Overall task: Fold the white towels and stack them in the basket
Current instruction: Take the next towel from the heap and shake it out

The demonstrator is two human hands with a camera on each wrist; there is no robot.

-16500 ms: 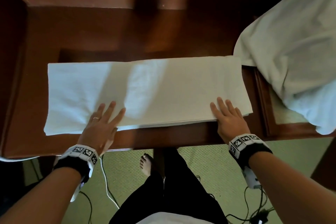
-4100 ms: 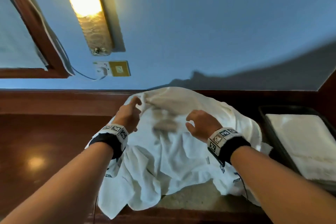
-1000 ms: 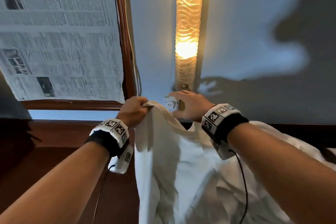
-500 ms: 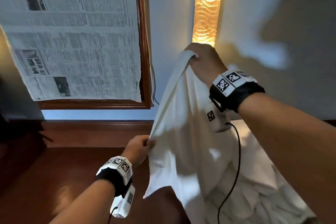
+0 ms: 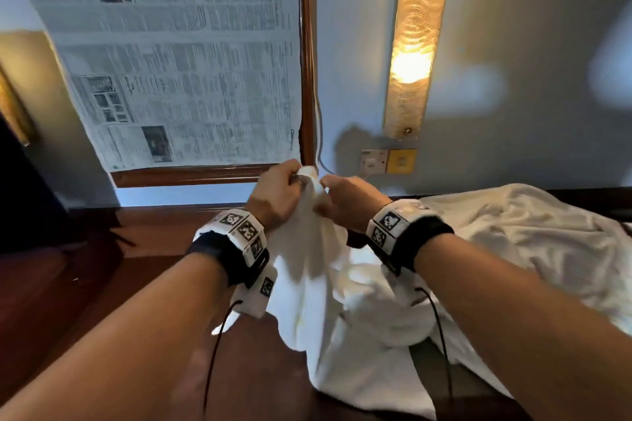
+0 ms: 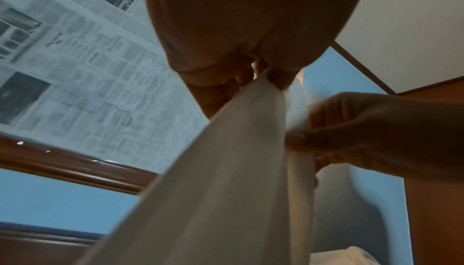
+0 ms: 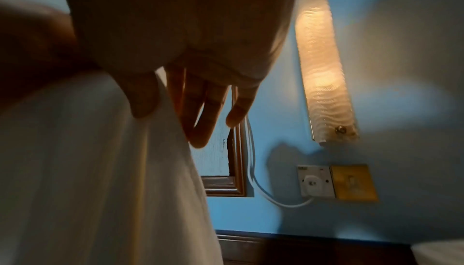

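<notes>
Two hands raised close together above the table, both gripping one white towel [image 5: 318, 270]. Left hand [image 5: 275, 196] with fingers curled round a bunched top corner of the cloth; in the left wrist view, that corner pinched between thumb and fingers. Right hand [image 5: 349, 200] just to the right, touching the same bunch, thumb and forefinger pinching the cloth just below the left hand's grip; in the right wrist view, the other fingers [image 7: 200, 118] held out nearly straight behind the cloth. Marked wristbands [image 5: 244, 231] on both wrists, thin black cables hanging from them. Towel draped straight down from the grip, its lower part lying crumpled on the dark wooden table [image 5: 68, 301]. More white cloth [image 5: 526, 236] heaped on the table to the right, far side. On the far wall, a wood-framed pane covered with newspaper [image 5: 178, 55] at left, a lit vertical wall lamp [image 5: 419, 37] at right, a socket [image 5: 374, 161] and a yellow plate [image 5: 400, 160] below the lamp.
</notes>
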